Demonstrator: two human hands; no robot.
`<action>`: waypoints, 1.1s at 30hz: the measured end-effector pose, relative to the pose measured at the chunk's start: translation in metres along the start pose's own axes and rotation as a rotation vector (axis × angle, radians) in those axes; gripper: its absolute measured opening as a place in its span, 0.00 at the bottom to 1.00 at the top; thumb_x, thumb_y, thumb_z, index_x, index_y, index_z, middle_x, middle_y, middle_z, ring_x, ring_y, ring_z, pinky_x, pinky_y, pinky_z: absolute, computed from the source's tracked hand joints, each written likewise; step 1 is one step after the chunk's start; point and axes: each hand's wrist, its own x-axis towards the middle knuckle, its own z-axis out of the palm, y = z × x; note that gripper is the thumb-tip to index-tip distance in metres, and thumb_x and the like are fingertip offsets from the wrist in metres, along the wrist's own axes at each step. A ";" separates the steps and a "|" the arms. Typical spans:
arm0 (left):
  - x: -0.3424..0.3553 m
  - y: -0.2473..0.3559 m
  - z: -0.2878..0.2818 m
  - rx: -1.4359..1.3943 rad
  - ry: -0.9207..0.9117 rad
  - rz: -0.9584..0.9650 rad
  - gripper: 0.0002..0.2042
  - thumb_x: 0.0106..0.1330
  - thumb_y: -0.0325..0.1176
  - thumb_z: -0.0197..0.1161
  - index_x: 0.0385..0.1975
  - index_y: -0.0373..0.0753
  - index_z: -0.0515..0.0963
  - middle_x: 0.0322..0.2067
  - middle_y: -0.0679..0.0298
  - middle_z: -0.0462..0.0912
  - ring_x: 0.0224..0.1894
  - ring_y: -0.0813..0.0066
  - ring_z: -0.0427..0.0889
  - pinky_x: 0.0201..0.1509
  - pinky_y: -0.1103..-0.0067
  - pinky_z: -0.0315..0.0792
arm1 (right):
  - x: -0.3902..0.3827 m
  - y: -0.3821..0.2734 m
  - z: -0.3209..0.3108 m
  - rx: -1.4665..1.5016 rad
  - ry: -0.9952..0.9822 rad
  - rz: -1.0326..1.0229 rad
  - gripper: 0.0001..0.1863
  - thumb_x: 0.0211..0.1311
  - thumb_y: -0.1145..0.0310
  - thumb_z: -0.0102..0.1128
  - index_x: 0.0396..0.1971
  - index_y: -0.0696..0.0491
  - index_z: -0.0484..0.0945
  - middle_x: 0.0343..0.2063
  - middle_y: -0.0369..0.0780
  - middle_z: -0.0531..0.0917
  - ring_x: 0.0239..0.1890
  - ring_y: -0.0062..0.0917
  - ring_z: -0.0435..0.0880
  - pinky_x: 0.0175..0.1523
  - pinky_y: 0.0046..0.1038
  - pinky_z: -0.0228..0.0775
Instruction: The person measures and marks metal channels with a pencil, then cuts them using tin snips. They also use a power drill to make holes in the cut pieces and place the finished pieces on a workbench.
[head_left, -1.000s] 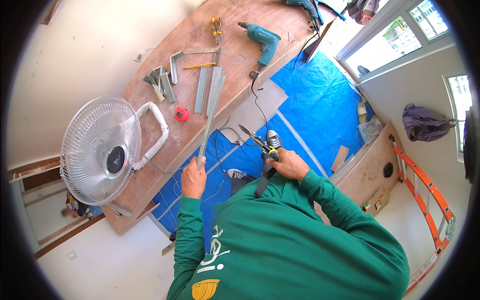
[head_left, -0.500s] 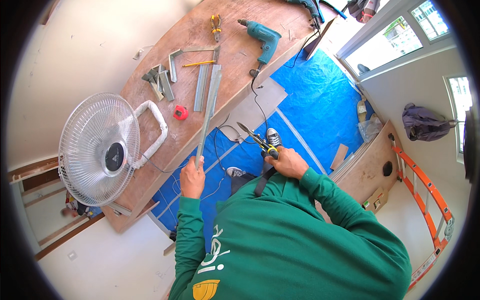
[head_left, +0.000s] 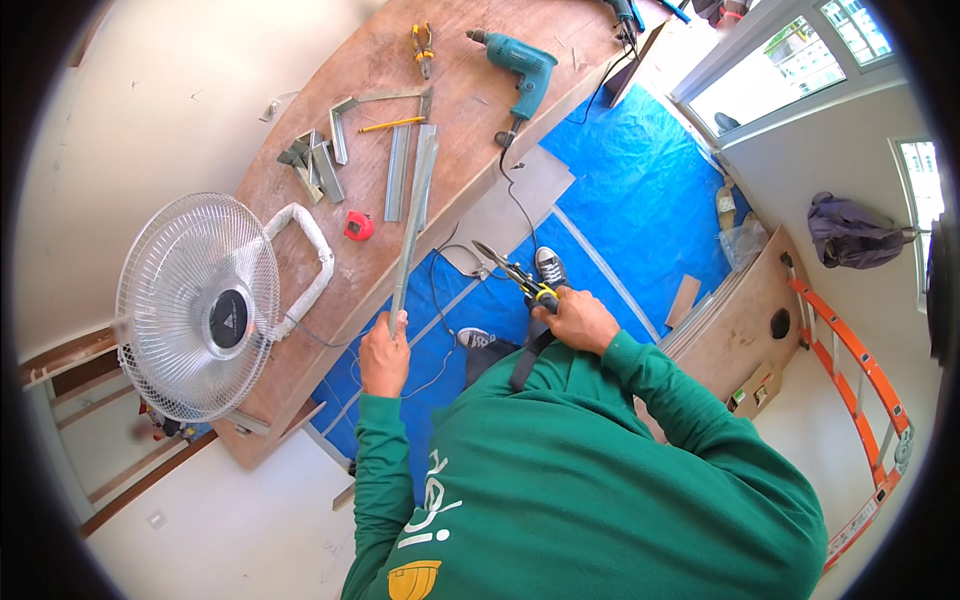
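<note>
My left hand point(head_left: 384, 352) is closed round the near end of a long thin metal channel point(head_left: 412, 235), whose far end reaches over the wooden workbench point(head_left: 350, 285). In my right hand point(head_left: 580, 320) is a pair of tin snips point(head_left: 515, 274) with yellow and black handles, its jaws pointing up and left, apart from the channel. On the bench beside the channel lie another metal strip point(head_left: 397, 172), a yellow pencil point(head_left: 391, 125), a bent metal frame point(head_left: 340, 130), short cut metal pieces point(head_left: 313, 168) and a red tape measure point(head_left: 359, 226).
A teal drill point(head_left: 520, 70) and pliers point(head_left: 423, 50) lie farther along the bench. A fan point(head_left: 200, 305) stands at its left end. Blue sheeting point(head_left: 640, 200) covers the floor, with cables across it. An orange ladder point(head_left: 850, 370) leans at the right.
The view has shifted slightly. Both hands keep their grip on the channel and the tin snips, nearly in the same places.
</note>
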 end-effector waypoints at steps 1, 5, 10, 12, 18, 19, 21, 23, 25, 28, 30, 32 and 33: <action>0.000 -0.001 0.001 -0.002 -0.005 -0.003 0.20 0.83 0.48 0.53 0.43 0.35 0.80 0.33 0.42 0.85 0.38 0.35 0.84 0.42 0.51 0.75 | 0.000 0.000 0.000 -0.001 0.003 0.002 0.29 0.70 0.45 0.65 0.43 0.63 0.80 0.38 0.61 0.88 0.43 0.59 0.88 0.50 0.55 0.79; -0.003 0.005 -0.001 -0.044 0.005 0.011 0.21 0.83 0.49 0.53 0.43 0.34 0.80 0.31 0.42 0.85 0.36 0.34 0.83 0.41 0.52 0.75 | -0.007 -0.008 -0.007 -0.007 0.010 0.028 0.29 0.70 0.46 0.65 0.43 0.63 0.78 0.38 0.60 0.88 0.43 0.59 0.88 0.49 0.55 0.79; -0.006 0.036 -0.013 -0.328 0.053 0.008 0.22 0.79 0.51 0.62 0.46 0.33 0.82 0.31 0.52 0.85 0.34 0.56 0.83 0.43 0.62 0.76 | -0.012 -0.025 -0.015 0.087 0.036 -0.098 0.28 0.70 0.49 0.68 0.45 0.63 0.76 0.41 0.60 0.86 0.45 0.58 0.86 0.51 0.52 0.77; 0.002 0.062 -0.032 -0.392 0.072 0.003 0.23 0.75 0.51 0.68 0.50 0.33 0.83 0.35 0.58 0.86 0.37 0.67 0.84 0.46 0.67 0.77 | -0.013 -0.044 -0.022 0.142 0.052 -0.188 0.27 0.69 0.51 0.69 0.46 0.64 0.76 0.43 0.60 0.84 0.48 0.56 0.85 0.52 0.50 0.76; 0.034 0.113 -0.084 -0.696 0.163 0.258 0.29 0.66 0.50 0.78 0.56 0.32 0.82 0.43 0.60 0.89 0.47 0.71 0.86 0.54 0.72 0.79 | -0.027 -0.125 -0.038 0.296 0.062 -0.457 0.29 0.67 0.54 0.71 0.50 0.66 0.75 0.44 0.61 0.83 0.49 0.56 0.84 0.53 0.47 0.74; 0.037 0.117 -0.090 -0.741 0.132 0.250 0.29 0.66 0.50 0.79 0.56 0.32 0.82 0.42 0.60 0.89 0.48 0.70 0.86 0.55 0.71 0.79 | -0.031 -0.135 -0.037 0.307 0.076 -0.463 0.29 0.67 0.53 0.71 0.50 0.66 0.74 0.43 0.61 0.83 0.48 0.56 0.84 0.53 0.47 0.74; 0.041 0.118 -0.102 -0.824 0.187 0.270 0.28 0.65 0.48 0.80 0.55 0.31 0.83 0.42 0.61 0.89 0.47 0.72 0.86 0.54 0.72 0.79 | -0.038 -0.157 -0.039 0.318 0.068 -0.458 0.30 0.67 0.52 0.71 0.50 0.65 0.72 0.40 0.62 0.83 0.47 0.58 0.84 0.52 0.49 0.75; 0.040 0.122 -0.115 -0.986 0.177 0.188 0.25 0.64 0.46 0.81 0.49 0.30 0.85 0.40 0.61 0.90 0.44 0.75 0.86 0.52 0.75 0.79 | -0.037 -0.170 -0.042 0.256 0.102 -0.482 0.30 0.68 0.51 0.70 0.48 0.64 0.72 0.39 0.62 0.83 0.46 0.58 0.84 0.51 0.50 0.75; 0.046 0.119 -0.127 -0.956 0.242 0.174 0.23 0.64 0.45 0.81 0.47 0.31 0.86 0.39 0.61 0.90 0.43 0.76 0.86 0.51 0.75 0.80 | -0.034 -0.174 -0.039 0.217 0.160 -0.522 0.28 0.68 0.50 0.70 0.44 0.62 0.71 0.37 0.60 0.83 0.43 0.59 0.84 0.49 0.52 0.74; 0.048 0.118 -0.138 -1.010 0.313 0.210 0.23 0.63 0.42 0.82 0.48 0.30 0.86 0.36 0.63 0.89 0.36 0.81 0.83 0.42 0.80 0.76 | -0.033 -0.179 -0.031 0.185 0.209 -0.541 0.28 0.68 0.49 0.69 0.42 0.61 0.71 0.34 0.58 0.84 0.40 0.59 0.84 0.47 0.54 0.73; 0.051 0.119 -0.129 -1.144 0.346 0.218 0.26 0.61 0.42 0.84 0.52 0.30 0.86 0.32 0.67 0.87 0.26 0.87 0.75 0.28 0.86 0.67 | -0.030 -0.179 -0.024 0.194 0.225 -0.555 0.28 0.69 0.48 0.68 0.40 0.61 0.69 0.31 0.58 0.83 0.38 0.60 0.84 0.44 0.54 0.73; 0.049 0.122 -0.132 -1.164 0.319 0.188 0.25 0.61 0.41 0.84 0.50 0.29 0.86 0.33 0.65 0.88 0.28 0.85 0.76 0.31 0.85 0.69 | -0.029 -0.181 -0.024 0.188 0.197 -0.528 0.28 0.70 0.48 0.68 0.39 0.61 0.69 0.30 0.59 0.83 0.38 0.60 0.83 0.43 0.53 0.73; 0.049 0.120 -0.132 -1.141 0.303 0.166 0.24 0.61 0.41 0.84 0.49 0.28 0.87 0.35 0.64 0.89 0.31 0.83 0.80 0.33 0.84 0.72 | -0.030 -0.181 -0.025 0.189 0.186 -0.516 0.28 0.70 0.48 0.68 0.39 0.61 0.69 0.30 0.59 0.83 0.37 0.60 0.83 0.42 0.53 0.73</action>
